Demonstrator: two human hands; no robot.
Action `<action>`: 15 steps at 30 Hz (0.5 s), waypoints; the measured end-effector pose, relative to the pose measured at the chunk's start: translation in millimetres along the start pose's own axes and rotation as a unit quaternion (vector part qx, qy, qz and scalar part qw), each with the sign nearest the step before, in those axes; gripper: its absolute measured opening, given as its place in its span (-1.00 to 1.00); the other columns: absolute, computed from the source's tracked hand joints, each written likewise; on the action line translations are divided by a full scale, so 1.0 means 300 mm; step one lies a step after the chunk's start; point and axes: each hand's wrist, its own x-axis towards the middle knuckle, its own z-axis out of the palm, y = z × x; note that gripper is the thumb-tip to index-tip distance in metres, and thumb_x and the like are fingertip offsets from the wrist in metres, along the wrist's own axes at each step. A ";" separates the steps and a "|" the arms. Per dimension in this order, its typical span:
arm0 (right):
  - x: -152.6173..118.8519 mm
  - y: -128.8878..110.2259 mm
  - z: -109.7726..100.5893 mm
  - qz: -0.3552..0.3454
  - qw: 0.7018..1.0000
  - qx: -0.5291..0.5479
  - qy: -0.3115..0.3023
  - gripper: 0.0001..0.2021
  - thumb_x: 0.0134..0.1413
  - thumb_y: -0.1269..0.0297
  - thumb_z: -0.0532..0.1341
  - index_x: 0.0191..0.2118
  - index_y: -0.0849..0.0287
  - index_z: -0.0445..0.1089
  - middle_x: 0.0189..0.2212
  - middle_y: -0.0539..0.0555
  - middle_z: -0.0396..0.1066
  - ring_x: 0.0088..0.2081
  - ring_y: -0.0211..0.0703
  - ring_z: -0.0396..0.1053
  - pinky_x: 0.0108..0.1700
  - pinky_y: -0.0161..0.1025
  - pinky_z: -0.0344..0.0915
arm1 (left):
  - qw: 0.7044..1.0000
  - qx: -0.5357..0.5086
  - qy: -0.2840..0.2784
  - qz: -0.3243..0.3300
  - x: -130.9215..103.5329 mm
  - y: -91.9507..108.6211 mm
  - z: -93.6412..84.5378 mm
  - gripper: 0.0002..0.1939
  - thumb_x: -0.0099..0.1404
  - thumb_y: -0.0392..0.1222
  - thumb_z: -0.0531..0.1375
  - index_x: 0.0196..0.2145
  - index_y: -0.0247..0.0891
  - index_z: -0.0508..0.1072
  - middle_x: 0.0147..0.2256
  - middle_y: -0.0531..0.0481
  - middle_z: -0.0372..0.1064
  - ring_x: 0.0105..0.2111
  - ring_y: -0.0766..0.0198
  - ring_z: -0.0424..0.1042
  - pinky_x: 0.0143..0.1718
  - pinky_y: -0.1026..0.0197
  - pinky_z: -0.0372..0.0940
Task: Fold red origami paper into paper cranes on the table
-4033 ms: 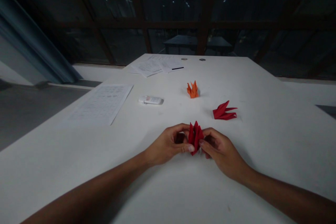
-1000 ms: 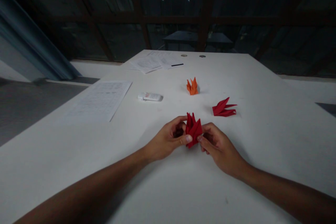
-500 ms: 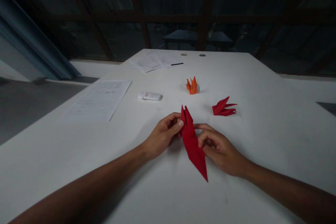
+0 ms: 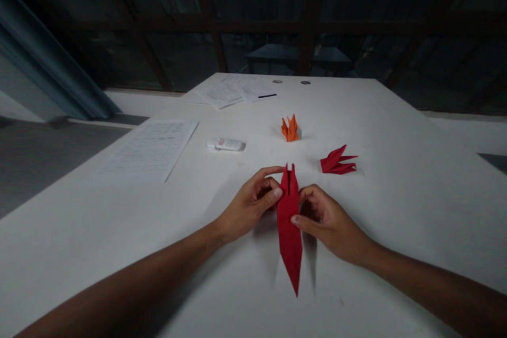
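Note:
A long piece of folded red paper (image 4: 290,232) is held between my two hands, just above the table. Its two narrow tips point away from me, with a slit between them, and its single sharp point faces me. My left hand (image 4: 255,203) pinches the upper left edge, thumb on top. My right hand (image 4: 328,219) grips the right edge, its thumb on the paper's face and its other fingers behind. Beyond my right hand lies a red origami piece (image 4: 338,161) with spread points. Farther off stands a small orange origami piece (image 4: 290,129).
The white table (image 4: 404,195) reaches toward dark windows. A white plastic object with printing (image 4: 225,144) lies left of centre. Printed sheets (image 4: 152,148) rest at the left, and more papers (image 4: 225,92) with a dark strip (image 4: 267,96) lie at the far end, near two small round discs.
The red paper has turned so that its lower point swings left and toward me, and it now lies nearly straight. My right thumb has come onto its face.

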 end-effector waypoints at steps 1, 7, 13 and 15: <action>0.001 0.003 -0.001 0.002 1.000 -0.001 -0.002 -0.80 0.22 0.18 0.32 -0.15 0.08 0.31 -0.25 -0.01 0.42 -0.25 -0.16 0.36 -0.17 -0.20 0.29 | 1.000 0.003 -0.006 0.002 0.000 0.000 -0.001 -0.55 0.39 -0.06 0.24 0.18 -0.15 0.31 -0.35 0.07 0.32 -0.37 0.35 0.31 -0.31 0.28 0.21; 0.003 0.012 -0.016 -0.004 1.000 0.007 0.003 -0.86 0.29 0.17 0.26 -0.18 0.08 0.35 -0.29 -0.02 0.42 -0.33 -0.22 0.31 -0.32 -0.27 0.24 | 0.999 0.029 -0.027 0.023 0.002 -0.005 -0.011 -0.58 0.43 -0.04 0.18 0.17 -0.21 0.31 -0.31 0.04 0.29 -0.37 0.36 0.28 -0.30 0.27 0.22; 0.003 0.003 -0.016 -0.008 1.000 0.021 0.003 -0.89 0.28 0.22 0.27 -0.12 0.04 0.39 -0.26 -0.04 0.43 -0.33 -0.26 0.34 -0.36 -0.31 0.26 | 0.998 0.025 -0.044 0.023 -0.004 -0.005 -0.011 -0.54 0.41 -0.07 0.22 0.20 -0.21 0.27 -0.26 0.01 0.30 -0.34 0.34 0.30 -0.30 0.26 0.24; 0.003 -0.001 -0.014 -0.011 1.000 0.021 0.003 -0.89 0.28 0.23 0.27 -0.10 0.02 0.40 -0.25 -0.04 0.43 -0.32 -0.26 0.35 -0.36 -0.31 0.27 | 0.998 0.017 -0.050 0.028 -0.007 -0.004 -0.009 -0.54 0.40 -0.07 0.23 0.19 -0.21 0.29 -0.27 0.01 0.31 -0.34 0.34 0.30 -0.31 0.26 0.23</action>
